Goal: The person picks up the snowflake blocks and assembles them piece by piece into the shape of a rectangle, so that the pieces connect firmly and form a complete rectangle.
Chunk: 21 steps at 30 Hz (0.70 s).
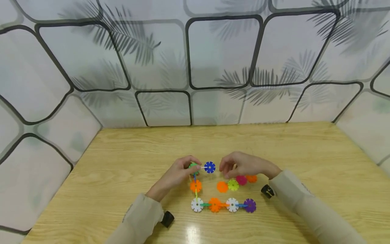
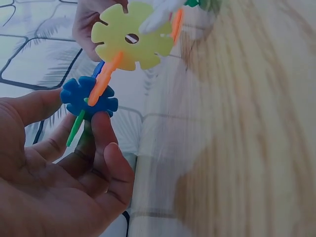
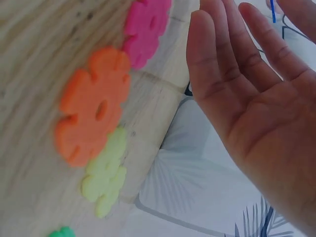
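Note:
In the head view my left hand pinches a green notched disc in a linked chain. A white edge-on piece joins it to a blue disc. The chain runs down through an orange disc to a white disc, then right to a purple disc. The left wrist view shows that hand's fingertips on a blue disc, linked by an orange piece to a yellow disc. My right hand holds nothing; its fingers bend loosely right of the chain.
Loose discs lie below my right hand: orange, yellow-green, pink and another orange one. Black wrist devices show beside both sleeves. The wooden table meets a patterned backdrop behind.

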### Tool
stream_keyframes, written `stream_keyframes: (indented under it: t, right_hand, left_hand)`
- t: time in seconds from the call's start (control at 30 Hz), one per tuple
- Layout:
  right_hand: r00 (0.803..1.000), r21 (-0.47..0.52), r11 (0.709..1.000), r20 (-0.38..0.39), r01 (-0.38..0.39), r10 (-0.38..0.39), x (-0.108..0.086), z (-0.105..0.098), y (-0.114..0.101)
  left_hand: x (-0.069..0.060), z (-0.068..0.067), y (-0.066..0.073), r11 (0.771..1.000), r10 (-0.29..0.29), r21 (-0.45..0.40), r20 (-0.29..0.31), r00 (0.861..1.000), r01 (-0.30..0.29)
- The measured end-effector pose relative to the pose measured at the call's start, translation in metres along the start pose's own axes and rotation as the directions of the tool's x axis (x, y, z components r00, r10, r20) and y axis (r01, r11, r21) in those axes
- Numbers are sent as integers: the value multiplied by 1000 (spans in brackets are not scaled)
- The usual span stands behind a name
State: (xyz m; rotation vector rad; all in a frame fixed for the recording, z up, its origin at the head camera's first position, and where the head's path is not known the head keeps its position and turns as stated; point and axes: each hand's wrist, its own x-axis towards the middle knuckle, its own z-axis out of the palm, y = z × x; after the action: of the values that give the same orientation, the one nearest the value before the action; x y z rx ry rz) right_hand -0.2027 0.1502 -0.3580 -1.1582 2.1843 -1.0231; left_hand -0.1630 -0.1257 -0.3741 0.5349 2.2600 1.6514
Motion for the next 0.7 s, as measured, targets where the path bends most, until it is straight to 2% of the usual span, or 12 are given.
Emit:
stream_keyframes:
  t: [0.27, 0.43, 0.7]
  right_hand:
    - [998, 15, 1000, 50, 23, -24, 3, 4, 5]
    - [997, -24, 999, 67, 49, -47, 7, 15, 4]
    - [996, -152, 988, 85, -11, 24, 9, 19, -3]
  left_hand:
    - [-4, 0, 0, 1000, 9, 6, 47, 999, -9]
    - [-7, 1, -2, 1000, -20, 7, 21, 1000, 20]
    - [-4, 0, 3, 999, -43, 33, -8, 999, 43]
